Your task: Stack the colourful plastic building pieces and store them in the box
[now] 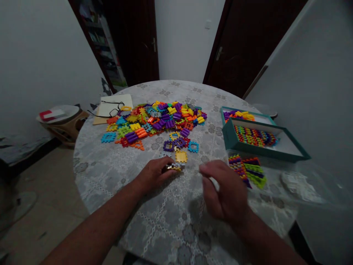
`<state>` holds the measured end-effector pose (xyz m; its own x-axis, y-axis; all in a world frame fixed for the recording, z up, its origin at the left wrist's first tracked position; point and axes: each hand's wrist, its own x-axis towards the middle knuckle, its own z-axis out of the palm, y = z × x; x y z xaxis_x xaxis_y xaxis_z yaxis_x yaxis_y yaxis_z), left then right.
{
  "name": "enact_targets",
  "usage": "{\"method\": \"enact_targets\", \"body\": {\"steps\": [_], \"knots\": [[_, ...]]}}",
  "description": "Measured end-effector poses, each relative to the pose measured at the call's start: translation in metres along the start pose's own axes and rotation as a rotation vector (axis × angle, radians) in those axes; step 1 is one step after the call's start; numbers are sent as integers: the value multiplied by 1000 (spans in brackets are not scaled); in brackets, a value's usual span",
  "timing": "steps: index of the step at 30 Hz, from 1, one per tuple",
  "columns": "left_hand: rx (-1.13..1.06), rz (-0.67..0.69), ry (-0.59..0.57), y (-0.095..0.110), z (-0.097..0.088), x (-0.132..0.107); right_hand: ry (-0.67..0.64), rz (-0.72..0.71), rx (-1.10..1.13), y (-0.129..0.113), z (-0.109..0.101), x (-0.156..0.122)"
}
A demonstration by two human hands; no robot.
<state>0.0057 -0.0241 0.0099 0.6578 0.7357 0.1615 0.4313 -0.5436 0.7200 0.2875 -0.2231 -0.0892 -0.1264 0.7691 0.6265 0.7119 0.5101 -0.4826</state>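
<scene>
My left hand (154, 172) rests low over the table, its thumb and fingers closed on a small stack of notched plastic tiles (177, 167), grey and yellow at the edges. Just beyond it lies a yellow square tile (181, 156). Further on are a purple frame tile (168, 146) and a blue frame tile (193, 147). To the right, my right hand (227, 191) is slightly blurred, with curled fingers and a small gap between thumb and forefinger. Nothing shows in it. A large heap of coloured interlocking pieces (165, 119) spreads behind these tiles.
Sorted tiles stand in rows in a green box (266, 152), with a box lid (264, 119) behind. Tile stacks (245, 169) and a clear plastic bag (300, 186) lie at right. Glasses (113, 112) rest on a notebook (106, 108); a stool (66, 125) stands left.
</scene>
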Motion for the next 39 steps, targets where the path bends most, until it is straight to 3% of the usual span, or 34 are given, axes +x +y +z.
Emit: {"method": "enact_targets", "body": {"steps": [2,3,4,6,12,16,23,26,31,35,39], "knots": [[-9,31,-10,0,1,0,-153,113,-111,3,12,110],[-10,46,-8,-1,1,0,-210,152,-149,1,17,150],[-7,59,3,-2,2,0,-234,195,-181,-2,20,177],[13,83,29,-4,3,-1,-320,294,-252,-8,26,201],[66,110,78,-4,3,1,-495,406,-354,1,38,192],[83,81,93,-4,3,2,-388,387,-278,12,40,192],[103,34,109,-4,6,4,-167,488,147,10,31,179],[121,37,130,-6,8,4,-138,412,175,5,30,180],[102,27,144,-7,9,3,-234,175,214,0,28,181],[62,-14,134,-4,7,2,-220,170,277,-1,26,180],[46,-61,132,-3,8,0,-157,182,201,1,26,178]]}}
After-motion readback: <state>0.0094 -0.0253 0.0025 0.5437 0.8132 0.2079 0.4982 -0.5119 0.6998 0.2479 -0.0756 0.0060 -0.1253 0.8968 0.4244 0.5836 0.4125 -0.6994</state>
